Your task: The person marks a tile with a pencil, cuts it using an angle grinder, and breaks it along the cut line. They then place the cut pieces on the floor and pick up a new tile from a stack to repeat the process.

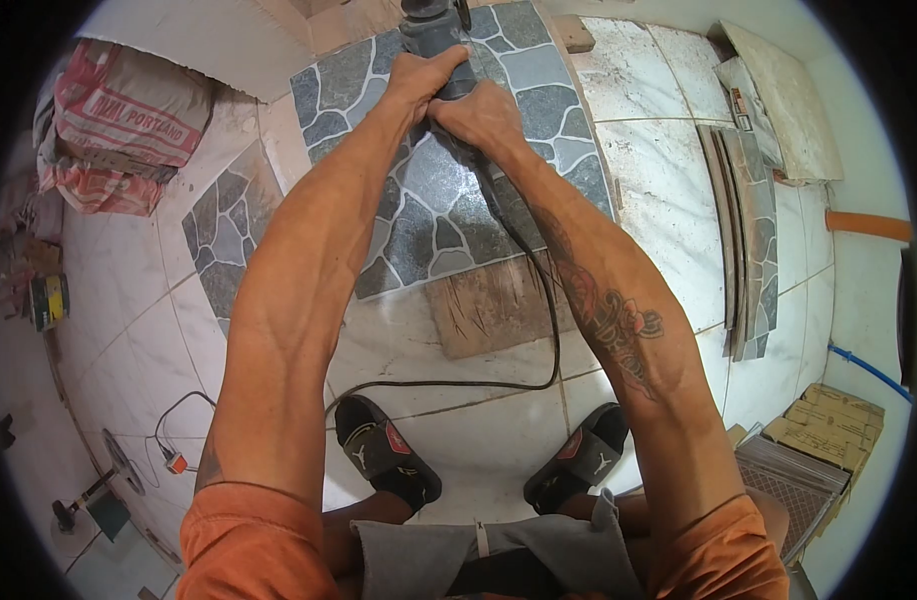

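Grasping the dark power tool (434, 35) from both sides, I have my left grip (419, 78) and my right grip (482, 118) closed around its body, nearly together, though I cannot tell how each finger sits. The tool lies straight ahead of me, above the stone-patterned tile (429, 240), its long axis pointing mostly away from my chest. My left grip is slightly farther forward; my right is nearer the rear end, where the black cord (557, 330) trails back toward my feet and bends left. The tool's front end runs out of view, so I cannot see whether it touches the tile. A brown slab (494, 310) lies partly under the tile's near edge.
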`<state>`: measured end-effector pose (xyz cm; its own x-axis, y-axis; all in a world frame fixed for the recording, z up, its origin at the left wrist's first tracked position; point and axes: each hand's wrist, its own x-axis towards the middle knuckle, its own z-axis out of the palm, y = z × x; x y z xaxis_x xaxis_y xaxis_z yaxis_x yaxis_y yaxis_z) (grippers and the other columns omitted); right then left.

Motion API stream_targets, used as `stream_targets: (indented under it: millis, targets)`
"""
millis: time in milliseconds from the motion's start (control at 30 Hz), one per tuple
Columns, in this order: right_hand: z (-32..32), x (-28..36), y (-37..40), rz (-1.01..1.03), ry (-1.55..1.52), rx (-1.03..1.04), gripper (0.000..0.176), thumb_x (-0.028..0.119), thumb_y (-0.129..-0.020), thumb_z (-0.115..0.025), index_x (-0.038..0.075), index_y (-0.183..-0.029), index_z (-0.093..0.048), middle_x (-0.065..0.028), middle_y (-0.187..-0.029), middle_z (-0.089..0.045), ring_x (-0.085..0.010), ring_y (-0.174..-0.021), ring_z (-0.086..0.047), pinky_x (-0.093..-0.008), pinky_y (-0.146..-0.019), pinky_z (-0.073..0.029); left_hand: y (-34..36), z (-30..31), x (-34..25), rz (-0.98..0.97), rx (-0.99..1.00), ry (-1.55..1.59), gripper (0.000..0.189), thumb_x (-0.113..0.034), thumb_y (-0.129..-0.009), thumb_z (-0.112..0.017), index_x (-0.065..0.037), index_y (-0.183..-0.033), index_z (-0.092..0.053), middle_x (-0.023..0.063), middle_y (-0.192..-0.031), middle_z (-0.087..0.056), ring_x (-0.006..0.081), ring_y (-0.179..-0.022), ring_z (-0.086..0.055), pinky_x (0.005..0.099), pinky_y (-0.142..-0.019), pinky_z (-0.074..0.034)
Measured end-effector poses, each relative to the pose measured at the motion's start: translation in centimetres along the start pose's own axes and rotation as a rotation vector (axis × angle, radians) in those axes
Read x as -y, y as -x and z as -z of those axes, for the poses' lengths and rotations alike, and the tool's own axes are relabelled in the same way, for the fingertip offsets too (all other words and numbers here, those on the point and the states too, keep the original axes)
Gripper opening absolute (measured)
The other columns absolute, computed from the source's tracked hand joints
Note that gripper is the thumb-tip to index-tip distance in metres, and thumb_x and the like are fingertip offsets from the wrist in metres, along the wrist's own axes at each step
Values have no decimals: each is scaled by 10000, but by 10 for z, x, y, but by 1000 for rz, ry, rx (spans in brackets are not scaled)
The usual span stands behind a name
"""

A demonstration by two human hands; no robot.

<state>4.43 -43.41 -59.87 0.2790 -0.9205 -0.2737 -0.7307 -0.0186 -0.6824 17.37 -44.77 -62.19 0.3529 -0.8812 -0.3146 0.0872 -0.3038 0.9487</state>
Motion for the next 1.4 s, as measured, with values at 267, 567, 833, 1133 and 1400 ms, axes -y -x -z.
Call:
stream_targets:
  millis: [267, 567, 833, 1133, 1400]
  targets:
    - [0, -1, 3, -7, -9, -7, 642, 456, -685, -744, -82, -1035, -712, -285, -1082, -699, -390, -1058, -687, -427, -900, -555, 4, -1, 1, -7, -9, -13, 545, -295, -774, -837, 143, -1041, -653, 169, -973, -705, 204, -797, -703, 310, -684, -580]
    - [-3, -6, 3, -11, -15, 8, 678, 465, -679, -755, -96, -1055, -696, -287, -1089, -695, -393, -1064, -685, -434, -901, -556, 10, -2, 1, -1, 7, 6, 542, -290, -777, -834, 142, -1048, -650, 169, -974, -706, 207, -795, -706, 314, -691, -581]
    - [-3, -8, 6, -22, -10, 17, 703, 468, -675, -761, -89, -1096, -678, -276, -1107, -694, -384, -1069, -685, -426, -899, -557, 13, -4, 4, -6, -7, 7, 541, -292, -781, -831, 141, -1050, -651, 171, -978, -706, 211, -795, -702, 318, -693, -576]
    - [-4, -11, 9, -26, 5, 26, 727, 482, -677, -767, -86, -1120, -665, -266, -1117, -694, -376, -1081, -682, -421, -902, -557, 22, -6, 2, 17, -24, -25, 552, -318, -777, -832, 135, -1043, -660, 162, -980, -708, 208, -796, -700, 316, -697, -567]
    - [0, -13, 18, -7, -12, 25, 722, 487, -689, -762, -92, -1110, -667, -278, -1127, -687, -391, -1087, -675, -433, -921, -548, 26, -10, 4, 14, -53, -39, 532, -304, -783, -826, 147, -1009, -660, 158, -956, -706, 194, -788, -695, 302, -670, -562]
